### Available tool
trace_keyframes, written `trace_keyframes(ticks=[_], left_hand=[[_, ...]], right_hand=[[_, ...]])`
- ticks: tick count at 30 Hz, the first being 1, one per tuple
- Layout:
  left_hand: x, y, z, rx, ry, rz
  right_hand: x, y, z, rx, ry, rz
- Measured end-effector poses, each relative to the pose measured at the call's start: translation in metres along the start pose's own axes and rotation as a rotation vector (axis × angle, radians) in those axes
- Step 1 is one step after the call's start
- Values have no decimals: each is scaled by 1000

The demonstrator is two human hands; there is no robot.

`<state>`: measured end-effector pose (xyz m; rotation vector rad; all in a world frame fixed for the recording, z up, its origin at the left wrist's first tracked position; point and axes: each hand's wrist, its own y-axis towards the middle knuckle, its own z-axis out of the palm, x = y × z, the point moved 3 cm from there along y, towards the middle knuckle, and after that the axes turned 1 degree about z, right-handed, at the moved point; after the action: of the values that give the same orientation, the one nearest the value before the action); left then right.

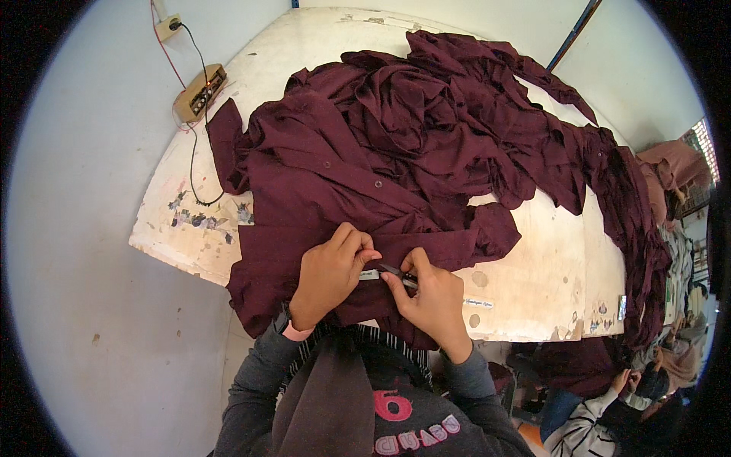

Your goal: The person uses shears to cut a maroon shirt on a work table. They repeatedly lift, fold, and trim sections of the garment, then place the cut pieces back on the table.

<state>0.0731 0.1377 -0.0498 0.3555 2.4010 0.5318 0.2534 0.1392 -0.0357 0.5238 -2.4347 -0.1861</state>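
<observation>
A maroon buttoned shirt [304, 183] lies spread at the near edge of the table. My left hand [331, 270] is closed in a pinch on its cloth, just beside a small white label [368, 275]. In my right hand [430, 295] is a small dark tool that looks like thread snips [396, 273]; its tip points left, close to the label. Thumb and fingers are closed round its body, so part of it is hidden. Whether the tip touches a thread is too small to tell.
More maroon garments [411, 107] lie heaped behind and to the right, some hanging over the table's right edge [636, 251]. A power strip [199, 93] with a black cord lies at the far left of the worn table [525, 297]. Another person's hands [626, 381] handle maroon cloth at lower right.
</observation>
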Motion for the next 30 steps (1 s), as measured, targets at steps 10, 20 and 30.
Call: trace_keyframes(ticks=[10, 20, 30], left_hand=[[17, 3, -43, -319, 62, -47], [0, -54, -79, -233, -513, -555], [-6, -90, -45, 156, -860, -680]], right_hand=[[1, -4, 5, -73, -64, -16], [13, 0, -3, -125, 117, -150], [10, -12, 32, -175, -202, -624]])
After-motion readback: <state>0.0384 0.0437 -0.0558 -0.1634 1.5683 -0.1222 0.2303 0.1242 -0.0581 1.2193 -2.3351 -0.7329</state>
